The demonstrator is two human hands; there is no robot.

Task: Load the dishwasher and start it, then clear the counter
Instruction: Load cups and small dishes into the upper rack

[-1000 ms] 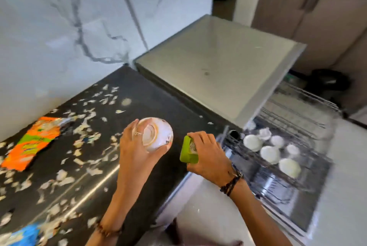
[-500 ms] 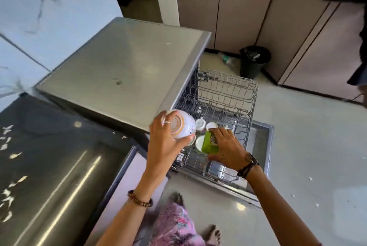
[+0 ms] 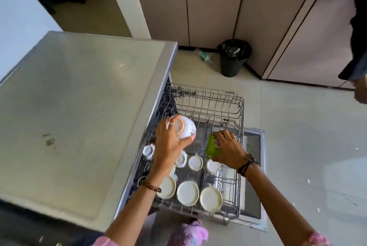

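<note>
While both arms reach down over the pulled-out dishwasher rack [image 3: 239, 106], a person loads two more pieces among crockery already set upside down. Nearest the camera, three white bowls [image 3: 187, 193] sit in a row along the front of the rack, with a row of small white cups [image 3: 195, 162] just behind them. Above those cups, the left hand [image 3: 168, 144] has its fingers curled round a white bowl with an orange-ringed base [image 3: 183, 126], held bottom-up and tilted, over the rack's left side close to the dishwasher body. The right hand [image 3: 230, 149] clamps a green cup [image 3: 212, 146] by its side, its long axis leaning up and away, right above the rightmost small cup. Open wire lies directly beyond both grips, toward the back of the rack, and each hand looks equally near it; the green cup seems lower and closer to being set down. Farther off, a black bin [image 3: 233, 58] stands on the floor against pale cabinet doors [image 3: 210, 5].
</note>
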